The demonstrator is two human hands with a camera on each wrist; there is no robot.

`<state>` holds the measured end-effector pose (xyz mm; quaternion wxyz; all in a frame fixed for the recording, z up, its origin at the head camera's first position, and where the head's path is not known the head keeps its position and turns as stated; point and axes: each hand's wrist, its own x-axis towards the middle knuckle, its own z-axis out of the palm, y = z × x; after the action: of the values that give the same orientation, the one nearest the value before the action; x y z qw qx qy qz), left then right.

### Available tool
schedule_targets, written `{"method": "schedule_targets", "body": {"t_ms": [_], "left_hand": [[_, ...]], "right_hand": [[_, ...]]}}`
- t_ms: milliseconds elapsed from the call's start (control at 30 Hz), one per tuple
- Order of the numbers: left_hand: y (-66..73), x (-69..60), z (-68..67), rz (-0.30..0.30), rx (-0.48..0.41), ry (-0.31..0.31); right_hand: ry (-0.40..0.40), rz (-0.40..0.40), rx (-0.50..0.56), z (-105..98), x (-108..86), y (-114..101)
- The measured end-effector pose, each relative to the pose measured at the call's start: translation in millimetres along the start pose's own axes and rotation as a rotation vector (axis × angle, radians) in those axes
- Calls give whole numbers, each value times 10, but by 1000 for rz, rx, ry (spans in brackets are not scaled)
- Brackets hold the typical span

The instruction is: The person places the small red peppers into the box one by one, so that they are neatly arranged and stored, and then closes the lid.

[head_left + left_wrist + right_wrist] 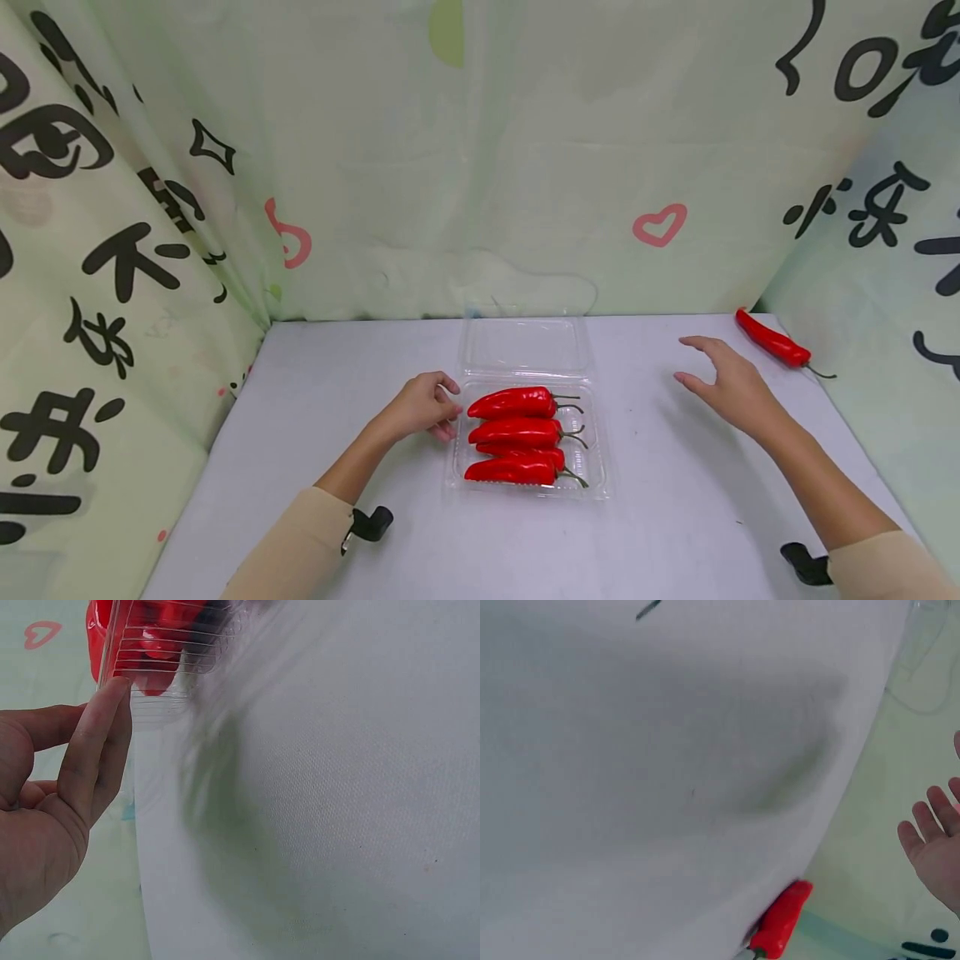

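Observation:
A clear plastic clamshell box stands on the table with its lid raised at the back. Several red chili peppers lie in it side by side, green stems to the right. At the box's left edge is my left hand, its fingertips touching the side wall; the left wrist view shows these fingers mostly straight. My right hand hovers over the table right of the box, thumb and fingers spread, holding nothing. Nearest to it, a single red chili pepper lies at the table's back right corner.
A white cloth covers the table. Behind it and along both sides hangs a pale green printed curtain. The raised lid stands close to the back curtain, and the lone pepper lies near the right one.

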<state>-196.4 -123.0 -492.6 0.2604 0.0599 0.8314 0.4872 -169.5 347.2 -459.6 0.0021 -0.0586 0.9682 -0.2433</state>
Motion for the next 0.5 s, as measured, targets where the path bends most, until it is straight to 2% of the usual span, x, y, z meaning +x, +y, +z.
{"method": "schedule_targets", "body": {"t_ms": [100,367,500], "left_hand": [[1,2,3,-1,-1,-2],[11,9,6,5,-1,0],[17,11,-4,9,-8,-4]], "right_hand": [[21,61,2,-74,20,196],[169,176,27,-241,12,662],[145,246,6,-345,31,823]]}}
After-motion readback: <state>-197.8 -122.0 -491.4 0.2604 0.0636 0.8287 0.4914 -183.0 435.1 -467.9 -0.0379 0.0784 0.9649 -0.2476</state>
